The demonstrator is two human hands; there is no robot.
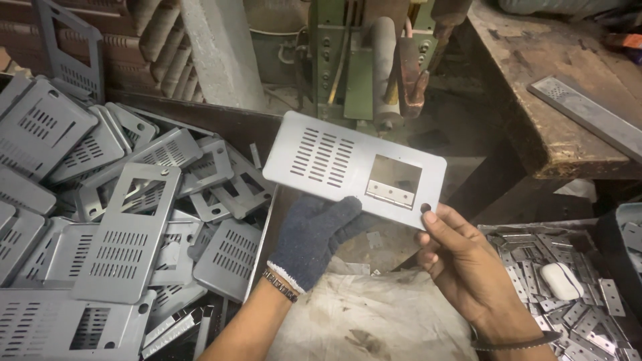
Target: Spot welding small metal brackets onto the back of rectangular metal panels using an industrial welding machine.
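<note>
On the left a deep heap of grey plates (127,234) lies tumbled every way, slotted and cut with square windows, stacked loosely enough that any one can be lifted off the top without sorting. Just right of that heap the left hand (314,237), in a dark knit glove with a pale cuff and a bead bracelet at the wrist, comes up from below and grips the near edge of a single vented plate (334,157); its fingers (338,207) are closed on the metal, the glove presumably there against the sharp stamped edges. The plate is held up in the middle of the scene, tilted flat toward the eye, clear of both piles and in front of the green machine (348,60) standing at the far side, so its face catches the light. A small hinge (390,193) sits along the near edge of the plate's square window, and the level hold looks meant to keep it from sliding. The bare right hand (468,267) pinches the plate's right near corner beside a round hole (425,208), thumb on top and fingers clamped beneath, steadying that end. Further right, a tray of loose hinges (535,267) lies within easy reach of that hand, with a small white oval object (560,280) resting among them. Beyond it a worn wooden worktop (535,80) carries a long metal strip (588,113).
</note>
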